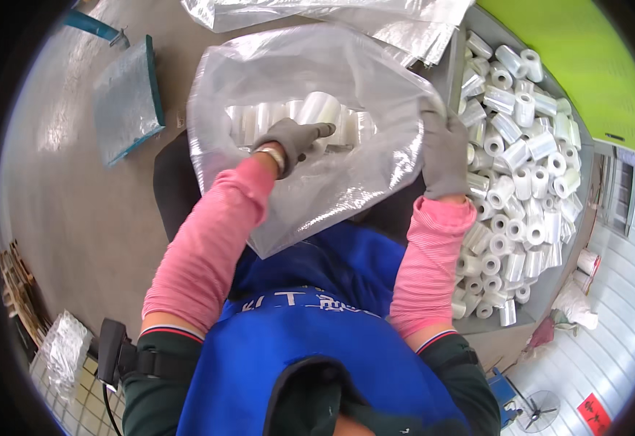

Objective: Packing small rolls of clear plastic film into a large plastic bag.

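Note:
A large clear plastic bag (281, 211) stands open in front of me, its mouth spread wide. Inside it, several rolls of clear film (263, 120) stand side by side in a row. My left hand (293, 139), in a grey glove, reaches into the bag and is closed across a tilted roll of film (319, 107), which sits higher than the others. My right hand (444, 156), also gloved in grey, grips the bag's right rim; some of its fingers are hidden by the plastic.
To the right, a grey bin (502, 323) holds a heap of loose film rolls (524, 182). More clear plastic bags (397, 29) lie beyond the open one. A blue-edged stand (128, 102) is on the floor at left. A green panel (586, 65) rises behind the bin.

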Tool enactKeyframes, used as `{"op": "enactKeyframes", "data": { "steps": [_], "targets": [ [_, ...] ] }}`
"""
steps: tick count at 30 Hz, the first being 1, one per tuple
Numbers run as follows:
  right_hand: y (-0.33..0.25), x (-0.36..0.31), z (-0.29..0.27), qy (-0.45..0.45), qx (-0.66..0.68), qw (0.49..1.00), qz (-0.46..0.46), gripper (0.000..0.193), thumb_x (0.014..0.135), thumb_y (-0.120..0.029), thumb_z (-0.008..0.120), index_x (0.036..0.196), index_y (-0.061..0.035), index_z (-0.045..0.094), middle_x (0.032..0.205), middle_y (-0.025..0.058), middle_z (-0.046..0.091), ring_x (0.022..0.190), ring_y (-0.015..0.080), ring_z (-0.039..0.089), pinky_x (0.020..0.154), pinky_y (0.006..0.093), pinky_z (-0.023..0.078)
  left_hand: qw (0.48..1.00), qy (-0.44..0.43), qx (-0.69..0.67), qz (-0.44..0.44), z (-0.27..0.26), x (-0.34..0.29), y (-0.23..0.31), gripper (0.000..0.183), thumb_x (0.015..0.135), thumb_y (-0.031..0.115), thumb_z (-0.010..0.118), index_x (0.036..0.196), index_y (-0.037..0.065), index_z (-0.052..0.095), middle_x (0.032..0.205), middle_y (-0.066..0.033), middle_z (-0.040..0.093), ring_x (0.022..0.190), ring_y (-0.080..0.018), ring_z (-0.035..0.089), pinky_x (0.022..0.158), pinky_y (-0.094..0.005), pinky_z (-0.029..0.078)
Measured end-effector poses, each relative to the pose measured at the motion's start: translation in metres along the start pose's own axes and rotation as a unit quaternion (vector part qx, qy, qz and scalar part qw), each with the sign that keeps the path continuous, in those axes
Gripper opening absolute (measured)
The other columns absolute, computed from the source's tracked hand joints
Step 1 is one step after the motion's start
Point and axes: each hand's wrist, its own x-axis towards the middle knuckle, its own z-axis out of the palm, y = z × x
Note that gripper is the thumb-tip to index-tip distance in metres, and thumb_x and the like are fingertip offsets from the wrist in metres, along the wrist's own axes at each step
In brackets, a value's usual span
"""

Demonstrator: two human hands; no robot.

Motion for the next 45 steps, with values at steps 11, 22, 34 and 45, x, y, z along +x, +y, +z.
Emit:
{"op": "enactKeyframes", "data": {
  "steps": [11, 22, 34, 45],
  "targets": [
    [0.030, 0.008, -0.010, -0.040, 0.417, 0.907, -0.041, 0.022, 0.087, -0.012, 0.055, 0.103, 0.0013, 0.063, 0.093, 0.0068, 0.065, 0.079, 0.0128, 0.062, 0.070, 0.0249, 0.050, 0.958, 0.232, 0.167, -0.009, 0.032, 0.065, -0.015, 0.079, 0.078, 0.058, 0.058, 0.128, 0.000, 0.038, 0.126, -0.0222, 0.050, 0.119, -0.0361, 0.048, 0.099, -0.0418, 0.039],
    [0.035, 0.007, -0.015, -0.070, 0.410, 0.909, -0.019, 0.026, 0.089, -0.014, 0.049, 0.107, 0.0020, 0.059, 0.097, 0.0108, 0.064, 0.083, 0.0168, 0.064, 0.070, 0.0280, 0.053, 0.846, 0.095, 0.465, 0.241, 0.087, 0.103, 0.024, 0.047, 0.093, 0.040, 0.041, 0.130, 0.013, 0.050, 0.138, -0.0092, 0.045, 0.127, -0.0289, 0.041, 0.106, -0.0425, 0.029],
    [0.033, 0.008, -0.011, -0.070, 0.473, 0.878, -0.018, 0.027, 0.084, -0.009, 0.052, 0.107, 0.0035, 0.059, 0.102, 0.0135, 0.063, 0.087, 0.0203, 0.063, 0.074, 0.0308, 0.053, 0.883, -0.235, -0.133, 0.384, 0.094, 0.116, 0.061, 0.029, 0.092, 0.024, 0.051, 0.119, 0.013, 0.056, 0.116, -0.0032, 0.059, 0.108, -0.0154, 0.053, 0.094, -0.0311, 0.038],
    [0.044, 0.009, -0.014, -0.072, 0.302, 0.935, -0.172, 0.028, 0.090, -0.008, 0.050, 0.113, 0.0068, 0.056, 0.109, 0.0146, 0.060, 0.093, 0.0195, 0.061, 0.079, 0.0299, 0.050, 0.846, 0.072, 0.455, 0.269, 0.084, 0.126, 0.015, 0.048, 0.092, 0.035, 0.044, 0.132, 0.010, 0.046, 0.138, -0.0103, 0.044, 0.127, -0.0287, 0.040, 0.104, -0.0405, 0.032]
  ]
}}
